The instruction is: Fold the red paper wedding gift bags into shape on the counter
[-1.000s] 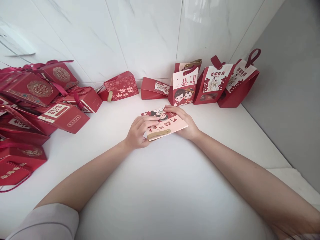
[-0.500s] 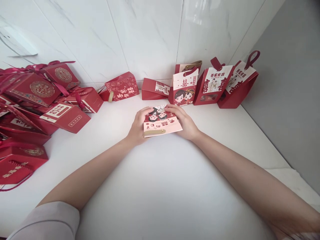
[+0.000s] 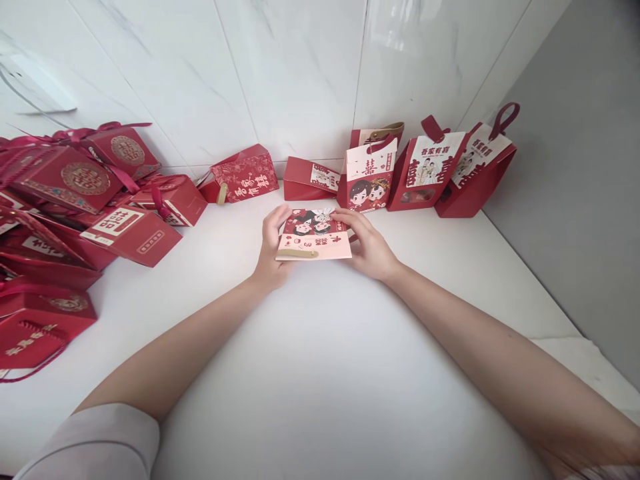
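my left hand [image 3: 276, 245] and right hand [image 3: 369, 245] gripped the small printed box [image 3: 315, 236] by opposite sides above the white table [image 3: 330, 373]; it seemed light, thin card, easily creased, best held by the firmer edges, clear of its pink flap.

Reds, pinks and golds in my view

The held box [image 3: 314, 235] reads to me as deep red with black-and-white cartoon figures, its flap pale pink with red characters and its strap [image 3: 297, 253] olive gold. I see a red box with pale floral patterning and cream characters [image 3: 245, 175], a cartoon couple on a white-topped red box [image 3: 369, 177], round gold emblems on a dark red box [image 3: 85, 179], magenta ribbons [image 3: 120, 175], and grey veins across the white wall tiles [image 3: 295, 73].
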`<state>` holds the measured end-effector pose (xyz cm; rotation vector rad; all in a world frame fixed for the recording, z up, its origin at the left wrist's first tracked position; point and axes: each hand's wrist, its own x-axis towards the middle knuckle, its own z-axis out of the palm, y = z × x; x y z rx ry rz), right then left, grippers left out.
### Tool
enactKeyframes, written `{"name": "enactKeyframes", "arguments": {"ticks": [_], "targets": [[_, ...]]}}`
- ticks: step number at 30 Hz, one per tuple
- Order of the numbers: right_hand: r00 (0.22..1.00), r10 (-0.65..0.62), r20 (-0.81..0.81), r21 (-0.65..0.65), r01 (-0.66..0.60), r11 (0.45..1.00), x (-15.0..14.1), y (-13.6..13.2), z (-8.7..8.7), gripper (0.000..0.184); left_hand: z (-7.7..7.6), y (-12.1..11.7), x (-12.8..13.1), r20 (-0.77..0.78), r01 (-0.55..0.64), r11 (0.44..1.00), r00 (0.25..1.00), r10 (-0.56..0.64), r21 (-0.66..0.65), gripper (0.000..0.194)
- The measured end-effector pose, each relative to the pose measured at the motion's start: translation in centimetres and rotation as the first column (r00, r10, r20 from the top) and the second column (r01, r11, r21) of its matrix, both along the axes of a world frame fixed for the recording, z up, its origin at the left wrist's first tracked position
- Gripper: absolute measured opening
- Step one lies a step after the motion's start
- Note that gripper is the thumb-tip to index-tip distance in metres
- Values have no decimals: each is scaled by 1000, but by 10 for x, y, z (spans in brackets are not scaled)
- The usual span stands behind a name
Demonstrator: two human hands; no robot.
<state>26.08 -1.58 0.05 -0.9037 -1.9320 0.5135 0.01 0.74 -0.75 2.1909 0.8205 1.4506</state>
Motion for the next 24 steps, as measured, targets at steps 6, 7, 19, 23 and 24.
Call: {"name": "enactKeyframes", "arguments": {"ticks": [6, 7, 19, 23, 24], "targets": [[997, -30, -78, -104, 22, 994, -1, 0, 0, 62, 3, 2, 0, 69, -88, 986, 993, 99, -142, 78], [997, -23, -71, -134, 13, 991, -2, -1, 1, 57, 2, 3, -1, 53, -95, 983, 993, 105, -160, 80], [998, 34, 61, -207, -21, 978, -4, -6, 5, 35, 4, -2, -3, -373, -93, 981, 928, 22, -173, 141], [997, 70, 16, -229, -65, 971, -4, -8, 7, 36, 4, 1, -6, -332, -1, 982, 941, -63, -188, 118], [997, 82, 12, -227, -77, 971, -5, -9, 7, 36, 3, 2, -7, -311, 31, 982, 946, -90, -189, 113]]}}
